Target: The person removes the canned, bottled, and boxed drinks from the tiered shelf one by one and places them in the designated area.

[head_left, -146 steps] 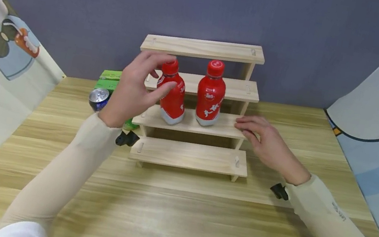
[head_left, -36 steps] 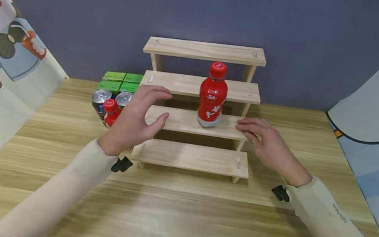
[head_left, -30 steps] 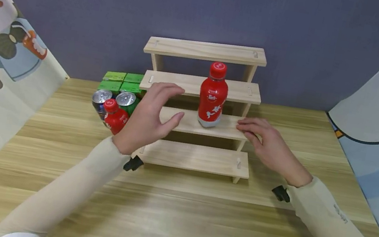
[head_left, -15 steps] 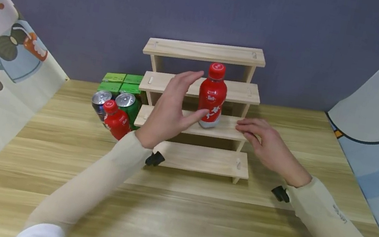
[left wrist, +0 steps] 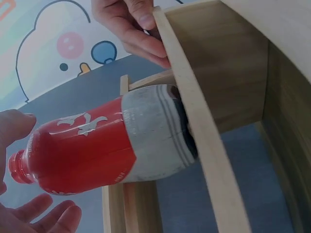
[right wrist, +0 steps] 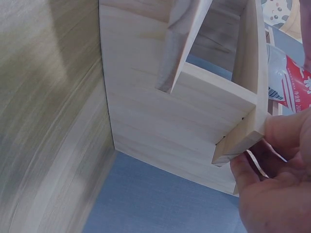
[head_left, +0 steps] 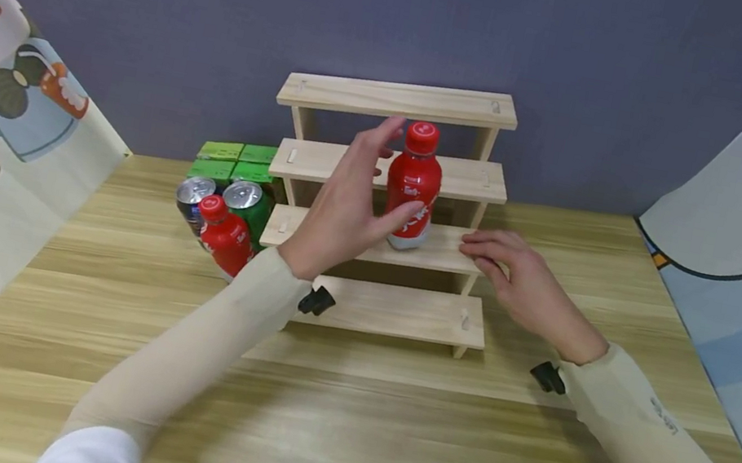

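A red drink bottle (head_left: 414, 181) with a pale base stands upright on the second step from the bottom of a wooden tiered shelf (head_left: 394, 310). My left hand (head_left: 344, 206) is spread at the bottle's left side. In the left wrist view, thumb and fingers lie on either side of the bottle (left wrist: 87, 145), with gaps showing between. My right hand (head_left: 512, 277) grips the right end of that same step; the right wrist view shows thumb and fingers (right wrist: 248, 177) pinching the board end (right wrist: 243, 138).
Left of the shelf on the wooden table (head_left: 380, 432) stand another red bottle (head_left: 226, 239), a green can (head_left: 249, 206), a dark blue can (head_left: 193, 200) and several green boxes (head_left: 219, 165). A grey-blue wall (head_left: 409, 15) rises behind the shelf.
A second red bottle left the shelf step and now stands on the table at the left. My left hand then moved right to the remaining bottle. The right hand stayed put.
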{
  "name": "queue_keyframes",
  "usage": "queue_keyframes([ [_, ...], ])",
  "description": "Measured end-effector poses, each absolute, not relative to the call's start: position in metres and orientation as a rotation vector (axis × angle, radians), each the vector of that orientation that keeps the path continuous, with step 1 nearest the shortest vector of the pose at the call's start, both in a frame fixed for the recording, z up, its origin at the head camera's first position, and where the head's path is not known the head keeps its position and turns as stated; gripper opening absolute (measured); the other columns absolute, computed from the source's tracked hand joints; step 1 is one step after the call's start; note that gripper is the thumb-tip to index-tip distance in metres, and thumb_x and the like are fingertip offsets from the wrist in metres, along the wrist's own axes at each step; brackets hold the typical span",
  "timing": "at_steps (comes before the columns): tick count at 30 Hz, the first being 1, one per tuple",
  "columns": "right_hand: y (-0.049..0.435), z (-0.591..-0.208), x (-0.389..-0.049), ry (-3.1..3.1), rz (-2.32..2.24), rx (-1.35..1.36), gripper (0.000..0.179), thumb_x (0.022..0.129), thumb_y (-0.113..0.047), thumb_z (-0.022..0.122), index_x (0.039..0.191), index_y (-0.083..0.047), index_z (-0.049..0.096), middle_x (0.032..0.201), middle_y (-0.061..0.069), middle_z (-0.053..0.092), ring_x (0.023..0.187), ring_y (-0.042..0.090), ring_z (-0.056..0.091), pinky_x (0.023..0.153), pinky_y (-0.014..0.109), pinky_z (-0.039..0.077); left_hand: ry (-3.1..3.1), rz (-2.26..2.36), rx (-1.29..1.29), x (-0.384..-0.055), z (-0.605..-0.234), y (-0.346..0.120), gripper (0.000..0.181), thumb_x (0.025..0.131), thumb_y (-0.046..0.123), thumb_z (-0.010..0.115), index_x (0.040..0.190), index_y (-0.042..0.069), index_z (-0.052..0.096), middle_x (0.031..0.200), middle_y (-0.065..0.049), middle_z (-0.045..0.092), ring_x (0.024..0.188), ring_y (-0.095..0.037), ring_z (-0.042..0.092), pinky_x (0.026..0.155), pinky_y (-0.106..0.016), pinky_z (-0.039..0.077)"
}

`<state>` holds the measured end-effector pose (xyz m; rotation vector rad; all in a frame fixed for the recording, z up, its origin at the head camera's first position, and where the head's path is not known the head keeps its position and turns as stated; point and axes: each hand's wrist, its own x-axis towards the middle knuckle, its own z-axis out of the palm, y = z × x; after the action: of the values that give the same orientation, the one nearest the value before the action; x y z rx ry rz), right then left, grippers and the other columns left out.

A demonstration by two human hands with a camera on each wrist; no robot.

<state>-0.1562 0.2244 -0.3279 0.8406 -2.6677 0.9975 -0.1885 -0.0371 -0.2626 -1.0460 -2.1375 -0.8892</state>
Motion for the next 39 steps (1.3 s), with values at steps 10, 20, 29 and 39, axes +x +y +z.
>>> queue_keyframes([
  [10,0.224,-0.328,-0.157,-2.672,0.999,0.842,0.028,0.092,0.003,0.057,0.118,-0.002,0.065,0.126,0.007,0.055,0.120,0.026,0.046,0.095,0.043,0.041,-2.133,-0.894,-1.109,-0.191,-0.258,-0.029,0.075,0.082,0.014,0.073,0.142,0.008,0.028,0.131,-0.009,0.043,0.120,-0.016,0.040,0.096,-0.027,0.041],
  [20,0.225,-0.328,-0.157,-2.671,1.002,0.839,0.028,0.092,0.003,0.057,0.118,-0.002,0.064,0.127,0.007,0.055,0.119,0.026,0.047,0.095,0.043,0.041,-2.263,-0.929,-1.073,-0.189,-0.260,-0.030,0.082,0.080,0.013,0.075,0.144,0.014,0.023,0.133,-0.007,0.043,0.121,-0.013,0.042,0.092,-0.026,0.045],
  [29,0.223,-0.328,-0.156,-2.657,1.004,0.846,0.028,0.091,0.004,0.057,0.117,-0.001,0.065,0.126,0.008,0.055,0.119,0.027,0.047,0.095,0.044,0.041,-2.226,-0.927,-1.120,-0.187,-0.259,-0.031,0.082,0.080,0.010,0.074,0.143,0.010,0.021,0.134,-0.010,0.041,0.123,-0.015,0.040,0.095,-0.026,0.042],
  [39,0.224,-0.328,-0.155,-2.650,1.027,0.854,0.027,0.093,0.002,0.055,0.118,-0.001,0.064,0.125,0.009,0.056,0.118,0.028,0.047,0.094,0.045,0.041,-2.145,-1.004,-1.094,-0.169,-0.252,-0.055,0.086,0.076,0.006,0.078,0.141,0.011,0.023,0.135,-0.009,0.042,0.118,-0.016,0.045,0.086,-0.030,0.049],
])
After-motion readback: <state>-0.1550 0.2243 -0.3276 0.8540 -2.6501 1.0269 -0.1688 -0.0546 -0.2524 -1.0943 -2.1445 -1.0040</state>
